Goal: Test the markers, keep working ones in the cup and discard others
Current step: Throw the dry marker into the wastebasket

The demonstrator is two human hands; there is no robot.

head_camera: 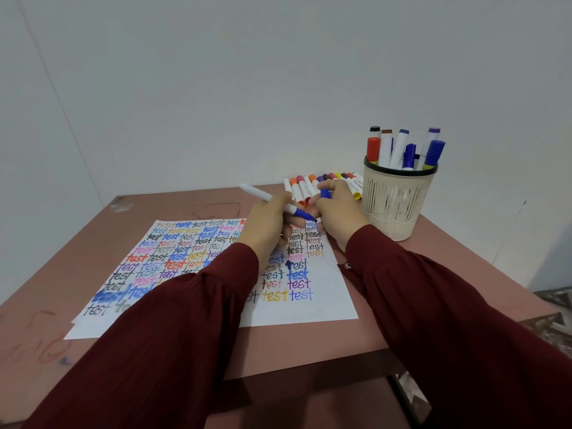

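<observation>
Head view looks down on a reddish-brown worktop (356, 342) that fills the lower half of the frame. On it lies a white sheet of paper (325, 308), crowded with the word "test" in many colours. At the right of centre stands a cream slotted cup (393, 209) with several capped markers (399, 147) upright in it. Just left of the cup, a row of loose markers (305, 184) lies along the back edge of the worktop.

Both hands meet over the top right corner of the sheet. The left hand (266, 224) is wrapped around a white-barrelled blue marker (258, 193). The marker's tail points to the upper left and its bare blue nib points toward the other hand. The right hand (339, 212) pinches the blue cap (325, 193) in curled fingers, just above and to the right of the nib.

With cap and nib so close, I cannot tell whether the cap is coming off or going on. If the test is still to come, the sheet is nearly full, so the stroke would read best on the bare strip along the bottom or the right margin. There the line cannot be confused with older blue words. The right hand should keep the cap so that it does not roll among the loose markers. If the marker writes, the cap needs pushing on straight until it seats, and then the marker goes into the cup on the right.
</observation>
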